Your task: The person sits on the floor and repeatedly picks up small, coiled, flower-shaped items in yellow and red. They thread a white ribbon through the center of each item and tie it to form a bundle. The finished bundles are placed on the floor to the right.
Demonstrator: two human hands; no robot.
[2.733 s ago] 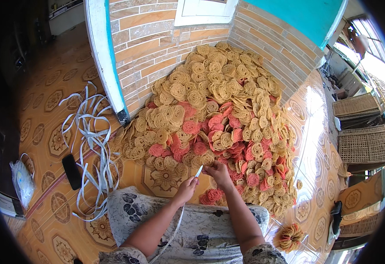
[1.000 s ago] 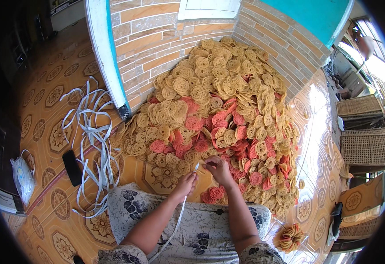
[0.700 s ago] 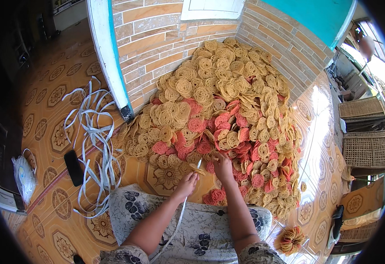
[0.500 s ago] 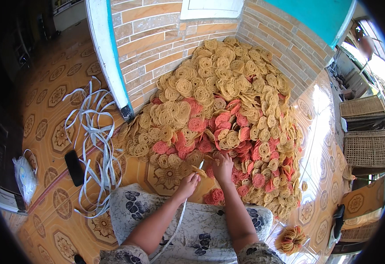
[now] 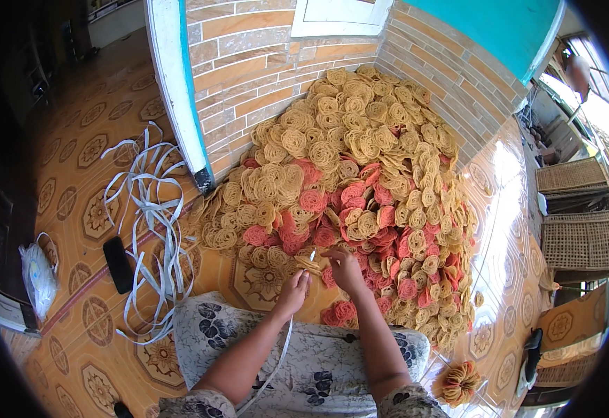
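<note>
My left hand is closed in a pinch at the end of a long white flat strip. A tan coiled rosette disc sits at its fingertips, around the strip, whose pale pointed tip sticks up past it. The strip hangs down beside my left forearm and over the patterned cloth on my lap. Just right of the disc, my right hand has its fingers bent together; what they hold, if anything, is too small to make out. A large heap of tan and coral-red rosette discs lies beyond both hands.
Loose white strips lie tangled on the tiled floor at left, beside a black phone and a clear plastic bag. A bundle of discs stands at lower right. Brick-patterned walls back the heap; woven panels are at far right.
My right hand has moved slightly left and down, nearer the left hand. The disc it held apart now appears to be on the strip at my left fingertips.
</note>
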